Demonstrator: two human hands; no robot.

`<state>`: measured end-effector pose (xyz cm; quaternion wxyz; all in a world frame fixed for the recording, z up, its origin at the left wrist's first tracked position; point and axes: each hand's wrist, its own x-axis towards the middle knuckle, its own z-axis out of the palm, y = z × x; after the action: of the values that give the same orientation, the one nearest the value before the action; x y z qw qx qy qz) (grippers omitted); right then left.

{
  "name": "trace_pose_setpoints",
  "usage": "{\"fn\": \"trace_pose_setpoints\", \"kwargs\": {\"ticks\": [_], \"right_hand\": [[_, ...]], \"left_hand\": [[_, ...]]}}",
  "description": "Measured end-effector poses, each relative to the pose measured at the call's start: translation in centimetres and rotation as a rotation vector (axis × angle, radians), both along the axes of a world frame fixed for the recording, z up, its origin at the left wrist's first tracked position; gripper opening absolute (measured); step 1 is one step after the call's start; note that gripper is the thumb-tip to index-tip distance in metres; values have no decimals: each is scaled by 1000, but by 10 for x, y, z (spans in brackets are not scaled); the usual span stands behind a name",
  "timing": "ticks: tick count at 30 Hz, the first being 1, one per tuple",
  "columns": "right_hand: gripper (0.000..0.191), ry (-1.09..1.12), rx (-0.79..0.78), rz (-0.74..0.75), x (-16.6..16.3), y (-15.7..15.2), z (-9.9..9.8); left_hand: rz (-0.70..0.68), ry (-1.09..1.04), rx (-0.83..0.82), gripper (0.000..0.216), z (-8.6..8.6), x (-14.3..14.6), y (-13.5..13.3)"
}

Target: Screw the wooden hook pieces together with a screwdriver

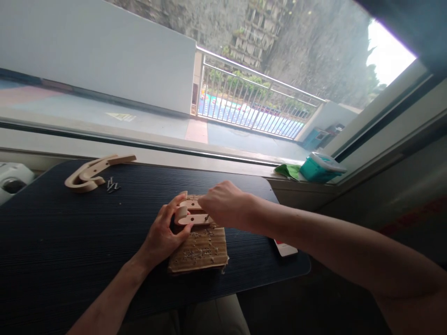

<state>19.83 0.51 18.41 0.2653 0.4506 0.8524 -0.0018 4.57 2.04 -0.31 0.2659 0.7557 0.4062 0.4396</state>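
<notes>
My left hand [163,235] grips the left end of a pale wooden piece [199,218] with a rounded, curled end and dark holes. The piece lies on a worn cardboard block [200,253], its top pitted and strewn with small bits. Above the right end of the wood, my right hand [223,202] is closed in a fist; what it holds is hidden. A small dark screw or tool tip [206,217] stands at a hole just beside that fist. Part of the wood is covered by the right hand.
On the dark table [87,242], curved wooden pieces [91,174] lie at the back left beside several metal screws [112,185]. A red-and-white flat item [286,249] is partly under my right forearm. A teal tub [321,167] and green cloth [289,171] sit on the windowsill.
</notes>
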Motion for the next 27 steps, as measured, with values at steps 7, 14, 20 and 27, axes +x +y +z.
{"fn": "trace_pose_setpoints", "kwargs": {"ticks": [7,14,20,27], "right_hand": [[22,27,36,283,6,-8,-6],[18,100,-37,108,9,-2,-12],[16,160,-71,-52,2,12,-9],[24,144,-122,-205,9,20,-3]], "left_hand": [[-20,-24,-4,67,2,1,0],[-12,-7,11,67,1,0,-1],[16,28,1,67,0,1,1],[18,56,0,67,0,0,1]]}}
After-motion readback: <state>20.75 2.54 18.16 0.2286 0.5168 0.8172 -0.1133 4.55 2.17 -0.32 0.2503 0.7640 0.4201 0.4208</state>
